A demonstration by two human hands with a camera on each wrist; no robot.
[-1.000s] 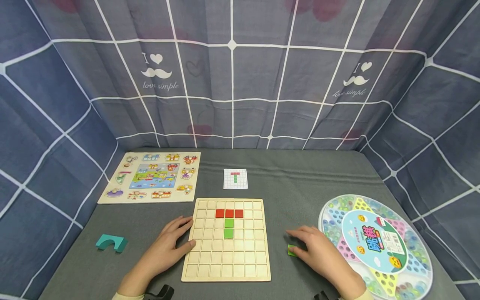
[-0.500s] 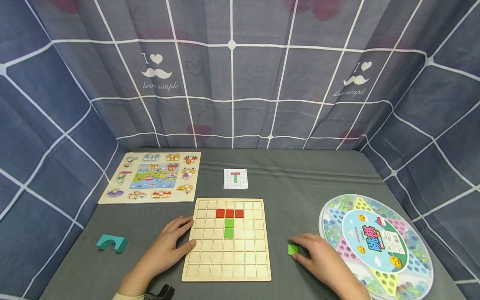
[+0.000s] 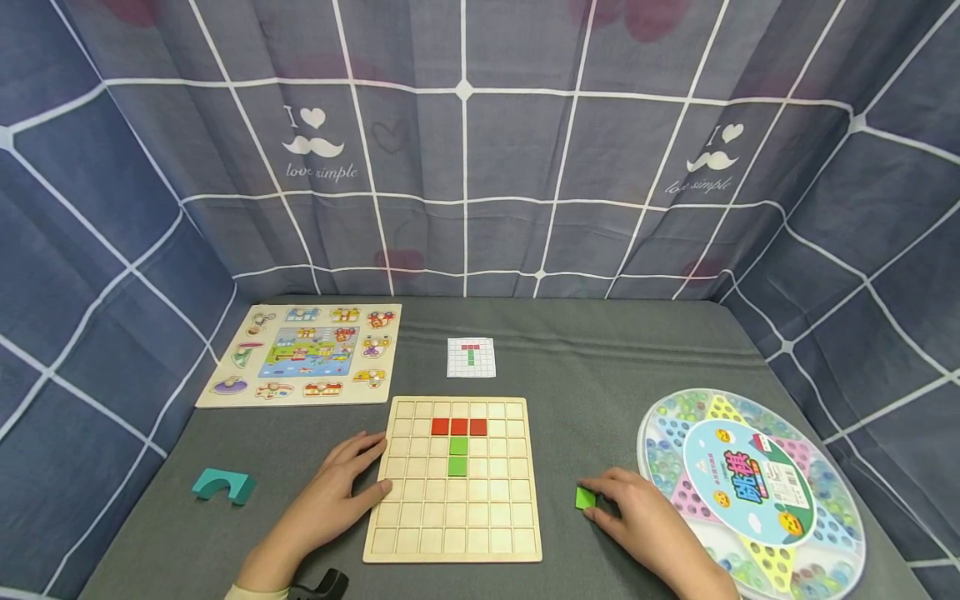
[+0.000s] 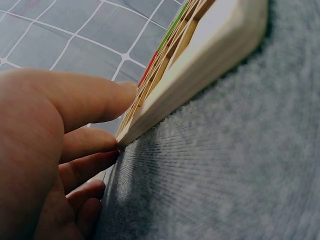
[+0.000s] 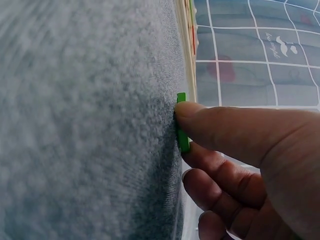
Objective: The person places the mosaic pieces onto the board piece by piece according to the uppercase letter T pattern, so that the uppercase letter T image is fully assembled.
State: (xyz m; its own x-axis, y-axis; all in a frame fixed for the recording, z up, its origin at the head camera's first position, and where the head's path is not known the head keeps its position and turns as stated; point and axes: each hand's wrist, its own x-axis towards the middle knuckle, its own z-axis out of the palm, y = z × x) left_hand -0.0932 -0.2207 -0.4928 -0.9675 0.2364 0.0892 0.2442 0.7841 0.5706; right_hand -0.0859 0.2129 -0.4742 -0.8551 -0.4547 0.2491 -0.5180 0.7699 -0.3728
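Note:
A wooden grid board point(image 3: 453, 533) lies flat in the head view, with a row of red tiles point(image 3: 459, 427) and two green tiles point(image 3: 458, 457) below its middle. At the board's left edge rests my left hand point(image 3: 333, 485), thumb and fingertips touching the rim; the left wrist view shows the thumb point(image 4: 107, 97) against the board's side point(image 4: 200, 75). To the right of the board, my right hand point(image 3: 633, 517) pinches a loose green square tile point(image 3: 585, 498) between thumb and index finger. The right wrist view shows this tile point(image 5: 183, 135) edge-on, close to the cloth.
A small pattern card point(image 3: 471, 358) lies behind the board. A picture puzzle board point(image 3: 217, 367) is at back left, a teal arch block point(image 3: 225, 483) at left. At right sits a round Chinese checkers box point(image 3: 750, 483), partly behind my right hand.
My right hand has drawn back slightly and its fingertips now grip the green tile by its edges; the tile has tilted a little. The left hand and board have stayed put.

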